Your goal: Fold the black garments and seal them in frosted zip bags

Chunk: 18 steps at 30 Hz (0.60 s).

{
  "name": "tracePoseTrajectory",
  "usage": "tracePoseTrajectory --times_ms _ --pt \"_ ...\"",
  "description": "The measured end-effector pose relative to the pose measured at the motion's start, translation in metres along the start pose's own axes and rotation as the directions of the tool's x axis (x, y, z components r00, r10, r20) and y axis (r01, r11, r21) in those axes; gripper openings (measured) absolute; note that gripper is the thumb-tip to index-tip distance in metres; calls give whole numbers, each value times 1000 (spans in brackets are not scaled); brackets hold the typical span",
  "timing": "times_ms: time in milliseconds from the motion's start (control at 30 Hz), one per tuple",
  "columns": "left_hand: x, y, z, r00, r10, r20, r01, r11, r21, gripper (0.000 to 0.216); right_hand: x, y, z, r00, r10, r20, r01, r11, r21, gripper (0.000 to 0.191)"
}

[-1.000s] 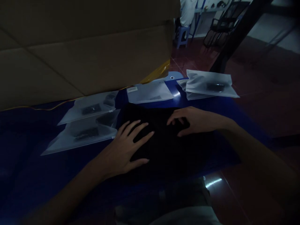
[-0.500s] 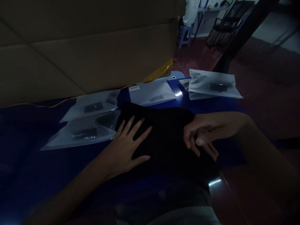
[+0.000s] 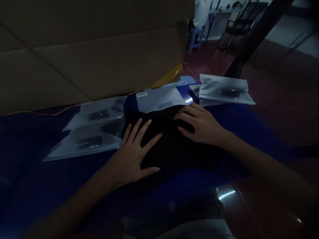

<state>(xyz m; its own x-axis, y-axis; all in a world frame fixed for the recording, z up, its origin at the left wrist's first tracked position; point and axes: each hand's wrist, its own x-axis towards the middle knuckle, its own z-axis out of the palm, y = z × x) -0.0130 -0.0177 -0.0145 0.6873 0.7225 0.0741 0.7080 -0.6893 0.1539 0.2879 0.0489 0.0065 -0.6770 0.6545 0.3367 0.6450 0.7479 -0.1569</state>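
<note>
A piece of black cloth (image 3: 171, 152), dark enough that its folds barely show, lies on the blue table top (image 3: 239, 129). My left hand (image 3: 133, 156) rests flat on the cloth's left part with the fingers spread. Palm down, my right hand (image 3: 199, 122) is on the cloth's far right part. Its thumb stands apart from its bent fingers, and I see nothing held between them. Just left of the cloth lie two frosted plastic bags (image 3: 87, 139) with dark printed labels, one overlapping the other.
Behind the table rises a large cardboard box (image 3: 107, 63). A white packet (image 3: 159, 98) lies beyond the cloth, and more frosted bags (image 3: 226, 89) are at the back right. In the background a person (image 3: 201, 15) sits on a blue stool (image 3: 194, 38), near a black chair (image 3: 240, 26).
My right hand has swung left and away from me, from the cloth's right end to its far edge. The cloth's right end now reaches less far right. My left hand has stayed in place.
</note>
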Motion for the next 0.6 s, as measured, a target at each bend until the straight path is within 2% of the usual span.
tracePoseTrajectory --times_ms 67,133,200,300,467,600 --pt "0 -1 2 1000 -15 18 16 1000 -12 99 -2 -3 6 998 -50 28 51 998 -28 50" --pt "-1 -2 3 999 -23 45 24 1000 -16 100 -5 -3 12 985 -67 157 68 998 -3 65" --pt "-2 -2 4 997 -32 69 32 999 -9 100 -8 -1 17 958 -49 282 39 998 41 71" --pt "-3 -2 3 995 -53 80 53 999 6 99 -10 2 17 925 1 379 -35 996 83 73" --pt "-3 -2 2 996 -70 49 71 997 -14 95 -9 1 13 921 31 389 -81 990 112 72" --pt "-2 -1 0 991 -130 28 131 990 -59 61 -8 -5 15 939 33 342 -75 991 112 70"
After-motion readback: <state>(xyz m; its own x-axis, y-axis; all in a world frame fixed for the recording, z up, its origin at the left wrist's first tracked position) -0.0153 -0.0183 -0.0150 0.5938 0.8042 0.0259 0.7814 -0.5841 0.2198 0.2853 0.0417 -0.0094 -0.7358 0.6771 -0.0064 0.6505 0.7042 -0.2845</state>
